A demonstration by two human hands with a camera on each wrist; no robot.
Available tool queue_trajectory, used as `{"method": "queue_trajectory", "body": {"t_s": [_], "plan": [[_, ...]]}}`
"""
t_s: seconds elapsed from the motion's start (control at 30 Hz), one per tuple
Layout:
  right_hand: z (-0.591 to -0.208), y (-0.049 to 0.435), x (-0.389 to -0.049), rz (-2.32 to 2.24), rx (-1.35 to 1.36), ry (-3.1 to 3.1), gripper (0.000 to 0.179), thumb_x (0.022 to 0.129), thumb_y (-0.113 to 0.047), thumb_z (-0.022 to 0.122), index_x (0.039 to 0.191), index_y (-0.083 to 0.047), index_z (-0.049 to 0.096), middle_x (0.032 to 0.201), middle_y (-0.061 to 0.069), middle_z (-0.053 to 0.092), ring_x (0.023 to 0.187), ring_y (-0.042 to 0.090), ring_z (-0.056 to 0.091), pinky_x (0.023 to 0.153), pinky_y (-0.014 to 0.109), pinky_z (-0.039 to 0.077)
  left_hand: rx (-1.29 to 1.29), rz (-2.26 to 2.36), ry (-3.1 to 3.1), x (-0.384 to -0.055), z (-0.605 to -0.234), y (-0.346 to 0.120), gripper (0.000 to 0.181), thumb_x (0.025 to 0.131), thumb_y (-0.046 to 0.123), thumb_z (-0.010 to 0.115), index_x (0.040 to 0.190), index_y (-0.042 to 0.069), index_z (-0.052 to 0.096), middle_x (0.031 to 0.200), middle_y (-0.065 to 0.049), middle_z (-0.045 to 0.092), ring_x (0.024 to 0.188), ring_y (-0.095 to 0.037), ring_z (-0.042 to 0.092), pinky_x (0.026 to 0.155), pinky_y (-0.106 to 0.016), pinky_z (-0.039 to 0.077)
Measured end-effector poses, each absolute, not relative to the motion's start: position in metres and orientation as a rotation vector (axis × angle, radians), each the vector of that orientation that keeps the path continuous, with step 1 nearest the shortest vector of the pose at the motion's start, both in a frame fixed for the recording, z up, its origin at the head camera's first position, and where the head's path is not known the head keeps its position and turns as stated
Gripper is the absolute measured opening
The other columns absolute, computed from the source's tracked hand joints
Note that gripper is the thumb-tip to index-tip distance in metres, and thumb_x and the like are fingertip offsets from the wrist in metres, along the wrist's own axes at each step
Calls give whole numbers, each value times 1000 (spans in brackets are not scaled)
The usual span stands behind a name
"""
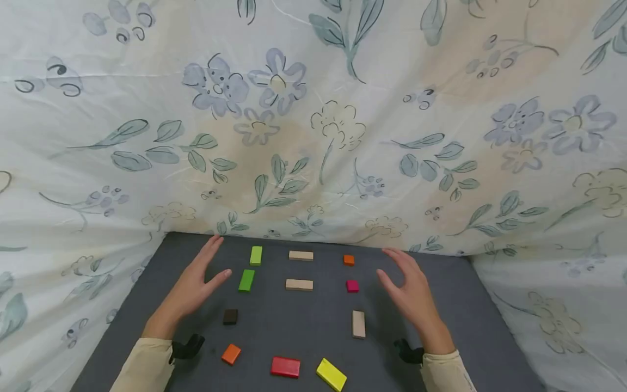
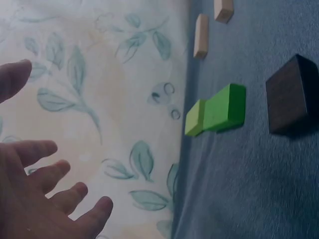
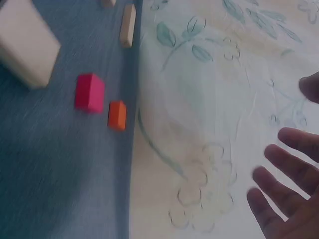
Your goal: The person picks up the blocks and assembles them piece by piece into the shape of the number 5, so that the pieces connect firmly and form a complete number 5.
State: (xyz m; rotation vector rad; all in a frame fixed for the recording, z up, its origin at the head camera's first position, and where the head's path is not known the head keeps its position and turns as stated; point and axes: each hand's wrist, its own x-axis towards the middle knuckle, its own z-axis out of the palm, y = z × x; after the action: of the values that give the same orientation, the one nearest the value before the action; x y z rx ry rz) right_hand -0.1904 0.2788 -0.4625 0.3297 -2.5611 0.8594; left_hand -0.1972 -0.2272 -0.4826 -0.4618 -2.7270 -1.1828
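Note:
My left hand [image 1: 190, 288] is held over the left of the dark table, fingers spread and holding nothing. Nearest to it lie a green block [image 1: 246, 280], a lime block [image 1: 256, 255] and a dark brown block [image 1: 230, 317]. On the other side my right hand [image 1: 411, 291] hovers with straight, parted fingers, nothing in it. Beside it are a small orange block [image 1: 349, 259], a magenta block [image 1: 352, 286] and an upright-lying beige block [image 1: 358, 324]. In both wrist views the spread fingers [image 2: 92, 219] stand apart from every block.
Two beige blocks [image 1: 299, 285] lie in the middle. Toward the front are an orange block [image 1: 231, 354], a red block [image 1: 285, 367] and a yellow block [image 1: 331, 374]. Floral cloth [image 1: 338, 179] hangs behind and at both sides of the grey tabletop [image 1: 274, 326].

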Motion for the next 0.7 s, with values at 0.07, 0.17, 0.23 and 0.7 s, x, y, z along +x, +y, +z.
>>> {"method": "queue_trajectory", "body": {"t_s": [0.07, 0.17, 0.23, 0.7], "plan": [[-460, 273, -198, 885, 355, -2569, 53, 102, -21, 80, 151, -11, 62, 152, 14, 59, 136, 38, 57, 107, 67, 48, -493, -1199, -2725, -202, -485, -223, 84, 109, 38, 67, 174, 11, 22, 180, -17, 12, 160, -51, 17, 116, -81, 24], [-458, 267, -208, 913, 393, -2570, 52, 101, -18, 81, 149, -11, 64, 146, 12, 63, 126, 36, 63, 102, 63, 53, -518, -1229, -2732, -208, -489, -218, 83, 109, 37, 68, 173, 7, 25, 179, -19, 14, 160, -52, 18, 117, -81, 25], [-458, 264, -215, 927, 416, -2574, 52, 100, -17, 82, 149, -11, 64, 144, 12, 64, 123, 36, 64, 100, 63, 54, -503, -1227, -2754, -214, -490, -216, 83, 110, 38, 67, 173, 5, 25, 179, -21, 14, 160, -52, 18, 117, -80, 25], [-466, 247, -254, 1052, 448, -2692, 51, 99, -22, 83, 147, -15, 67, 133, 7, 68, 118, 33, 67, 100, 58, 56, -387, -1207, -2732, -253, -499, -208, 66, 109, 22, 69, 164, -1, 41, 168, -30, 34, 138, -57, 51, 106, -70, 48]]}}
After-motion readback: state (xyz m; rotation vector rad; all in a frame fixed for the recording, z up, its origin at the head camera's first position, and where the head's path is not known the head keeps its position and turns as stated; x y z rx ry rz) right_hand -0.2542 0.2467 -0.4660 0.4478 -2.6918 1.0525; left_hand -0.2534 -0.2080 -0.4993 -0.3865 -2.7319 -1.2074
